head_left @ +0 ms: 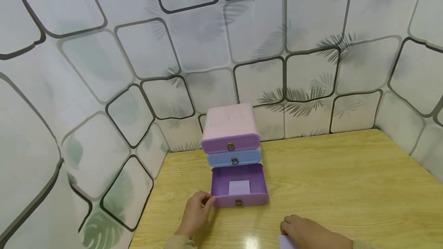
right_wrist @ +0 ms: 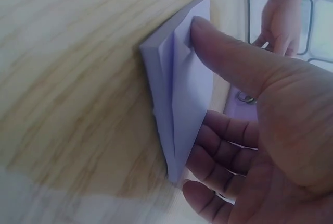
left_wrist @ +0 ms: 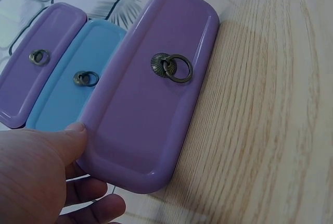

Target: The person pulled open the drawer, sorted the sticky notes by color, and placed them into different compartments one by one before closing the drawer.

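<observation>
A small drawer cabinet (head_left: pixel 230 120) with a pale pink top stands on the table, its bottom purple drawer (head_left: pixel 238 200) pulled out. Inside that drawer lies a pale square of paper (head_left: pixel 239 187). My left hand (head_left: pixel 197 209) holds the drawer's front left corner; the left wrist view shows the thumb (left_wrist: pixel 76 128) on the edge of the purple front and the other fingers bent beside the corner. To the right, my right hand (head_left: pixel 306 230) pinches a pale lilac pad of note paper (right_wrist: pixel 179 88) close over the table. Its thumb presses the top sheet, which bulges away from the stack.
Above the pulled-out drawer are a blue drawer (head_left: pixel 221 159) and another purple drawer (head_left: pixel 216 146), both pushed in, each with a ring pull. The wooden table (head_left: pixel 339 180) meets patterned wall covering (head_left: pixel 256 41) behind the cabinet and at the left.
</observation>
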`<state>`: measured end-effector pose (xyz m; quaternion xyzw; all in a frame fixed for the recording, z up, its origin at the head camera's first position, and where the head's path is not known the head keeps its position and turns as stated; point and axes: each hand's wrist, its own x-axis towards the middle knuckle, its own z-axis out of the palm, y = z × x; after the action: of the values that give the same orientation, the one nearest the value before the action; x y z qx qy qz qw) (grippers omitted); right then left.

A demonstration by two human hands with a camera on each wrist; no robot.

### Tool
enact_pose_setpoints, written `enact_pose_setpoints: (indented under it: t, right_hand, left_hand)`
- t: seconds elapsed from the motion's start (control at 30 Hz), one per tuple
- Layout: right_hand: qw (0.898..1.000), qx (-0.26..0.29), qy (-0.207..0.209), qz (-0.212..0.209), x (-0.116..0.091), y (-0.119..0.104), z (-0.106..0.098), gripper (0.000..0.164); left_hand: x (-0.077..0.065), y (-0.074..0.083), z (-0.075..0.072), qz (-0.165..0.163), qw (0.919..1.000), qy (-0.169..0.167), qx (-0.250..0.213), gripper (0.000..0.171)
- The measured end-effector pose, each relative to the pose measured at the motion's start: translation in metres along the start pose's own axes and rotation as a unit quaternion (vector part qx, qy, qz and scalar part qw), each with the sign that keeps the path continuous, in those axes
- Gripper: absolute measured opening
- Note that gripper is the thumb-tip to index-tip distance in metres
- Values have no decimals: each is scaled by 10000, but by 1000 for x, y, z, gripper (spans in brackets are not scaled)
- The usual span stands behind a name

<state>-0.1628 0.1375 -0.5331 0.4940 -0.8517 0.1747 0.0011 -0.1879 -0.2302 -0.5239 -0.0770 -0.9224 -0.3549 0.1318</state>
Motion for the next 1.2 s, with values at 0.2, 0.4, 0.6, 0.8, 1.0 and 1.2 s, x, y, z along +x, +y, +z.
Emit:
enact_pose_setpoints:
  t: [0.2, 0.4, 0.6, 0.8, 1.0, 1.2]
  right_hand:
    - [9996, 144, 109, -232, 0, -1, 0, 50]
    - [9984, 563, -27, -73, -1, 0, -2, 48]
    - [9975, 698, 38, -117, 0, 1, -1, 49]
    - [9971, 698, -289, 96, 2, 1, -2, 51]
    - [9928, 1088, -361, 354, 2, -3, -8, 42]
    - [9698, 2145, -644, 970, 3, -7, -14, 19]
  left_hand:
    - [0, 0, 0, -54, 10000, 0, -26, 12]
    - [0, -1, 1, -10, 10000, 21, -68, 13]
    - [0, -1, 1, 12, 10000, 18, -54, 13]
    - [0, 2, -1, -110, 9999, -82, -22, 13]
    - [0, 3, -1, -160, 9998, -108, -6, 12]
    - [0, 2, -1, -287, 9993, -231, -38, 12]
